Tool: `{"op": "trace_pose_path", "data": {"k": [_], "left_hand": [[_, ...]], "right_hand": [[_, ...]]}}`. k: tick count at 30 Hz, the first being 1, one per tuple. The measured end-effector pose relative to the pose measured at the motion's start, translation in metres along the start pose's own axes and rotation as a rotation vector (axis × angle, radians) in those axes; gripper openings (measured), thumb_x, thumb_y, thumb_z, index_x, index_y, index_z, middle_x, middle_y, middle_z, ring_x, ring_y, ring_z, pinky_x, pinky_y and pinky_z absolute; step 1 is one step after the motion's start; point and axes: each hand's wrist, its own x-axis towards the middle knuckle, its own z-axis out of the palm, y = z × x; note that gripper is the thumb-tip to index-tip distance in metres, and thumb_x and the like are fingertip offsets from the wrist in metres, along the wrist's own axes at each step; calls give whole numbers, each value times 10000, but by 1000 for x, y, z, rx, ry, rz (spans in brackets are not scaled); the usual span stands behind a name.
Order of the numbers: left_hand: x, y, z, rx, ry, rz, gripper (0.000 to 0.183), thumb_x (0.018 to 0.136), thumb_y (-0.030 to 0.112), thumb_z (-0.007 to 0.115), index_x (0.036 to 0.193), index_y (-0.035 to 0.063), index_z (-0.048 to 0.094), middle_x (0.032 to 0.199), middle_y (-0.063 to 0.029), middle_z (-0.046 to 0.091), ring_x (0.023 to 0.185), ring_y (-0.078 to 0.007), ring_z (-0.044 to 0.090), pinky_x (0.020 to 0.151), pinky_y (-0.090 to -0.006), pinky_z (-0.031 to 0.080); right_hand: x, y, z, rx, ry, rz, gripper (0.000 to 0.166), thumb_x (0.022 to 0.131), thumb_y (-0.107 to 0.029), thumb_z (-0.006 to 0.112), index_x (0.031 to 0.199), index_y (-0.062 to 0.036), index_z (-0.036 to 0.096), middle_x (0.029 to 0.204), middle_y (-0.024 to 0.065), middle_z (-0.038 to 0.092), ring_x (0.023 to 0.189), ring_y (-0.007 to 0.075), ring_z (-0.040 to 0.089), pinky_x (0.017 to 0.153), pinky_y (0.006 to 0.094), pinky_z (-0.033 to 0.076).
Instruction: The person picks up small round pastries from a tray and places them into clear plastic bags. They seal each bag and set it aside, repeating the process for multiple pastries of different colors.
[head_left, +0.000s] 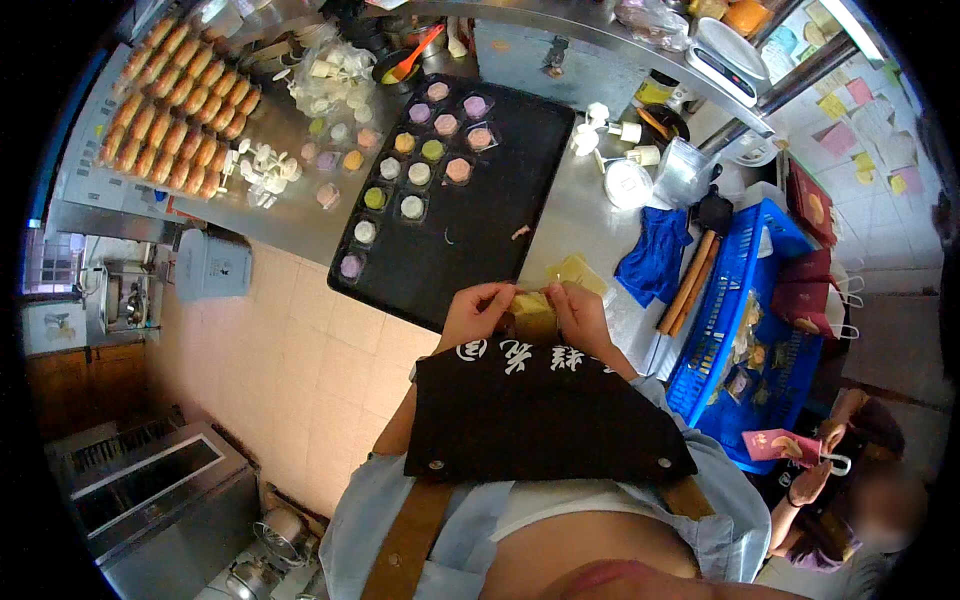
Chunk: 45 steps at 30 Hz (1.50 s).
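Observation:
A small yellow translucent packet (532, 307) is pinched between my left hand (480, 311) and my right hand (577, 311), just in front of my dark apron (547, 420). My fingers grip its upper edge at both sides; whether anything is inside I cannot tell. Just past my right hand, more yellow packets (581, 271) lie flat on the metal worktop. Ahead and to the left is a black baking tray (480, 232). On it stand several moulded mooncakes (418, 174) in white, green, pink, purple and yellow, sitting in small clear plastic holders.
Oval buns (176, 142) fill trays at the far left, near white plunger moulds (262, 172). To the right lie a blue cloth (652, 255), wooden rolling pins (688, 285) and a blue plastic basket (750, 300). A co-worker (840, 480) holds a red paper bag (784, 448).

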Motion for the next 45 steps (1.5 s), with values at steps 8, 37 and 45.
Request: {"op": "trace_pose_path", "data": {"k": [8, 37, 45], "left_hand": [[1, -11, -1, -7, -23, -143, 241, 926, 208, 653, 1043, 5, 704, 902, -41, 700, 757, -69, 611, 654, -219, 494], [0, -30, 0, 2, 102, 39, 206, 938, 149, 609, 1019, -12, 708, 808, -26, 689, 703, -66, 583, 645, -229, 477], [-7, -25, -8, 85, 105, 65, 199, 932, 168, 627, 1012, 7, 711, 836, -61, 695, 736, -83, 600, 672, -243, 483]], "right_hand": [[-10, 20, 10, 218, 24, 182, 427, 1028, -282, 438, 800, 29, 620, 659, 114, 581, 613, 201, 555, 594, 344, 435], [-3, 25, 2, -177, -4, -135, 205, 938, -189, 558, 816, -25, 559, 787, 185, 580, 723, 404, 580, 632, 464, 452], [-3, 20, 3, -76, -93, -82, 120, 905, -143, 578, 874, -30, 547, 796, 183, 563, 762, 403, 567, 676, 460, 466]]}}
